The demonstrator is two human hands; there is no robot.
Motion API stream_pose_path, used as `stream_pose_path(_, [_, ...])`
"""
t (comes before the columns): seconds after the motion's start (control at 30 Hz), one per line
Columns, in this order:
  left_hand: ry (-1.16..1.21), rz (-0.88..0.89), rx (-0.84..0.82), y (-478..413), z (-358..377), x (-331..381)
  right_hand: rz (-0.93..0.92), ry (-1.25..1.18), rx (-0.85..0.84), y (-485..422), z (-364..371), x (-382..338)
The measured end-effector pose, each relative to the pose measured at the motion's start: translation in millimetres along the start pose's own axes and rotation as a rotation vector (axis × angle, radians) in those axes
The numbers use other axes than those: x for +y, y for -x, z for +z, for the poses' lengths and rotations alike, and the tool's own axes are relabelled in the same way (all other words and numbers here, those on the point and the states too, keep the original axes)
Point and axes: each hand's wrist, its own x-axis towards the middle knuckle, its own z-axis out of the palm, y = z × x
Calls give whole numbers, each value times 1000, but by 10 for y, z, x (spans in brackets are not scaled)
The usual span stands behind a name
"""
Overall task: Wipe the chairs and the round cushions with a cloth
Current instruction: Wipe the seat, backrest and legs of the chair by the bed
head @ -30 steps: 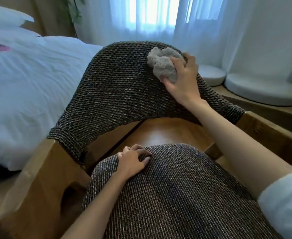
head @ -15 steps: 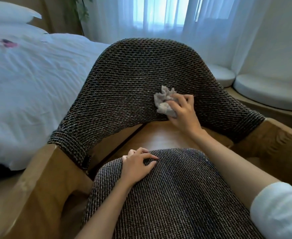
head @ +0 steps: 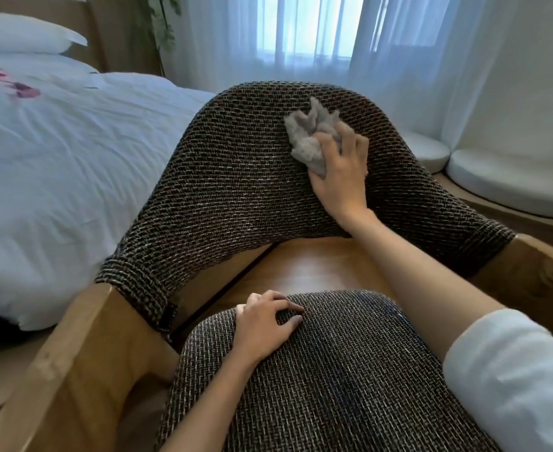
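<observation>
Right now your cloth (head: 311, 138), a crumpled grey wad, is pressed against the upper right part of the chair's woven backrest (head: 229, 190). Your right hand (head: 340, 177) grips it, fingers curled round its lower edge. Your left hand (head: 265, 324) rests on the back edge of the seat (head: 333, 380), fingers loosely bent and holding nothing. A wooden armrest (head: 72, 353) runs along the seat's left side. Past the backrest on the right, two white round cushions (head: 510, 177) lie side by side on a low wooden ledge (head: 484, 212) below the curtain (head: 399, 60). To the left is a white bed (head: 56, 158) with a pillow (head: 20, 34) at its head.
</observation>
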Motion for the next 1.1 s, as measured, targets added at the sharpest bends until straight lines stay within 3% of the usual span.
stream_pose_path(0.1, [2,3,8,13,2,7,-72,22,-67,350,50,62])
stream_pose_path(0.27, [25,-1,2,22,-24,29,-217,50,-354,717,-172,133])
stream_pose_path(0.33, [32,-6,2,11,-16,13,-200,-1,-307,610,-297,86])
stream_pose_path(0.47, [56,-13,12,1,0,-4,-167,-169,-23,-84,-362,-179])
stream_pose_path(0.57, [65,-6,37,11,0,-3,-163,-169,-28,-416,-138,-409])
stream_pose_path(0.7, [63,3,45,4,14,-27,-84,-203,-32,-114,174,-497])
stream_pose_path(0.83, [32,3,8,-3,0,1,-187,-191,-261,539,171,-320])
stream_pose_path(0.93, [41,-10,4,17,-19,23,-208,-267,-408,553,-53,-274])
stream_pose_path(1.1, [-120,53,1,131,-1,43,-17,-418,-63,-278,-272,-426])
